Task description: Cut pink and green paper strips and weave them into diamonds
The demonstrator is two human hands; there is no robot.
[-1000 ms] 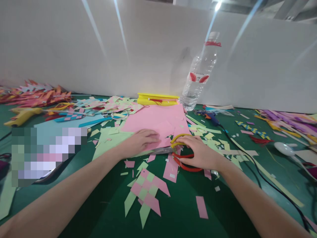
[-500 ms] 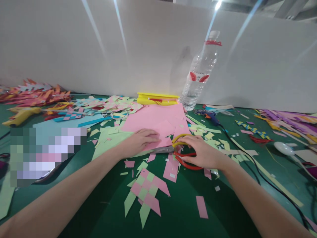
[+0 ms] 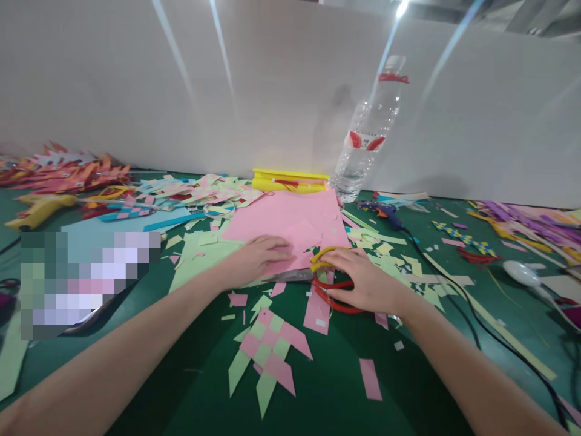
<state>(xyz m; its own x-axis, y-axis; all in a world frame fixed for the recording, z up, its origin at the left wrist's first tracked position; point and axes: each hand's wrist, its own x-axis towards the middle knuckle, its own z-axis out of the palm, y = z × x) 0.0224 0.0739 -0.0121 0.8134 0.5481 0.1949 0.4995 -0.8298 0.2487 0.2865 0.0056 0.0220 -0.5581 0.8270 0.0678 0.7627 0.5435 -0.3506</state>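
My left hand [image 3: 258,257] lies flat, fingers stretched, on the near edge of a pink paper sheet [image 3: 290,221] in the middle of the green table. My right hand [image 3: 361,280] grips scissors [image 3: 327,280] with one yellow and one red handle loop; their blades point left under the pink sheet's edge, toward my left hand. A woven pink-and-green paper piece [image 3: 269,352] lies on the table just in front of both hands, touched by neither.
A clear water bottle [image 3: 367,142] and a yellow folded stack [image 3: 290,180] stand at the back by the white wall. Glue guns lie at left [image 3: 39,210] and right [image 3: 384,212], a black cable [image 3: 476,321] runs along the right. Paper scraps cover the table.
My right hand and the scissors have shifted slightly left along the pink sheet's edge. My left hand stays pressed on the sheet.
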